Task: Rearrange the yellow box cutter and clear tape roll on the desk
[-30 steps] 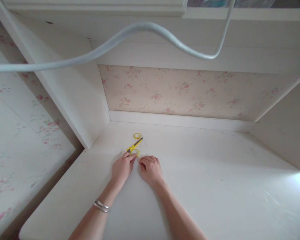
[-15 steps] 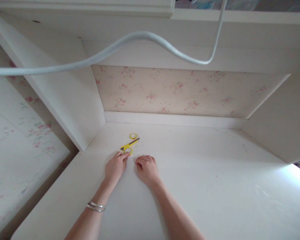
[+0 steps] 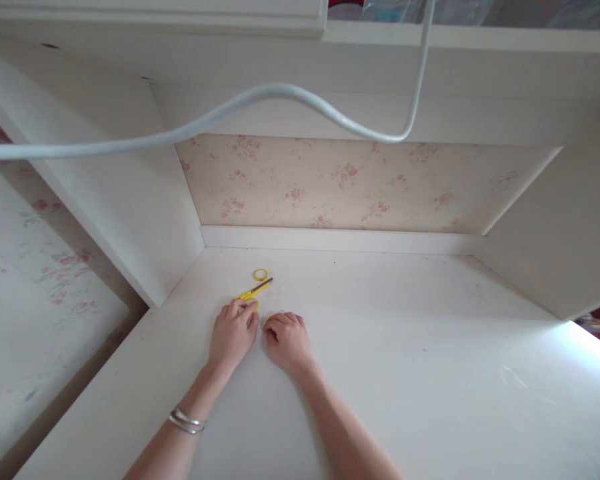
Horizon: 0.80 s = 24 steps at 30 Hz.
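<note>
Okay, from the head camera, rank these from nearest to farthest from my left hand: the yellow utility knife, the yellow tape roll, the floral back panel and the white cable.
1. yellow utility knife: at the fingertips of the left hand, apparently touching.
2. yellow tape roll: just beyond the knife's far tip, on the desk.
3. floral back panel: upright at the desk's rear.
4. white cable: it hangs close to the camera, so its depth is hard to judge.

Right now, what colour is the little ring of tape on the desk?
Yellow: the tape ring shows best in the head view.

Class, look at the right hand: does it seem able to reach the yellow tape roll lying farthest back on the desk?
Probably yes. The right hand rests curled on the desk, and only bare surface lies between it and the tape roll; the yellow knife sits slightly left of that path.
</note>
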{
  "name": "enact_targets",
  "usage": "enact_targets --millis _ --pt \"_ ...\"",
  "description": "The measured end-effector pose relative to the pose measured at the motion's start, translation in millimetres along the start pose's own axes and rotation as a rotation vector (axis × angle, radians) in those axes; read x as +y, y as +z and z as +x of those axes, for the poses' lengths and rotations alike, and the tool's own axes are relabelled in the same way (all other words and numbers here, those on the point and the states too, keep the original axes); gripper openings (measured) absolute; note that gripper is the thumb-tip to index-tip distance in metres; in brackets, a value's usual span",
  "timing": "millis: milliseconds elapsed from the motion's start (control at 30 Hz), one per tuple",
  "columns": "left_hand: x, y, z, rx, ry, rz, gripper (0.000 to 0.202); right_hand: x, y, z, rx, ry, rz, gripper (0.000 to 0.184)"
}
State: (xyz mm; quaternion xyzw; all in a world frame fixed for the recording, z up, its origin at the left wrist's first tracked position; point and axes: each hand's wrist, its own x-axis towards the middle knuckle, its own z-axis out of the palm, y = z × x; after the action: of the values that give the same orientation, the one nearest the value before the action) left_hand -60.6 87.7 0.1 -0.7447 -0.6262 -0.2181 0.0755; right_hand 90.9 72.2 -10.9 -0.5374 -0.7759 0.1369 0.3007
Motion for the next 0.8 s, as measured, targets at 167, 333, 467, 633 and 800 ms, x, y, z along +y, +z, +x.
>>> enact_targets --millis 167,333,467,633,800 --pt "-6.2 13.3 14.4 0.008 0.137 0.046 0.035 1.9 0.5 -0.1 0.006 -0.005 -0.002 0.019" --pt "-19.6 32.4 23.2 -0.031 0.19 -0.006 0.037 3.8 1.3 0.4 0.023 -0.015 0.008 0.017" --pt "-20.2 34.2 27.0 -0.019 0.191 -0.024 0.036 4.3 1.2 1.0 0.025 -0.014 0.007 0.017" --pt "-19.6 32.4 26.3 -0.026 0.18 0.0 0.037 4.6 0.9 1.1 0.014 -0.007 0.0 0.018" --pt "-20.1 26.9 23.1 0.014 0.165 -0.052 0.036 3.5 0.7 1.1 0.011 -0.008 0.002 0.018"
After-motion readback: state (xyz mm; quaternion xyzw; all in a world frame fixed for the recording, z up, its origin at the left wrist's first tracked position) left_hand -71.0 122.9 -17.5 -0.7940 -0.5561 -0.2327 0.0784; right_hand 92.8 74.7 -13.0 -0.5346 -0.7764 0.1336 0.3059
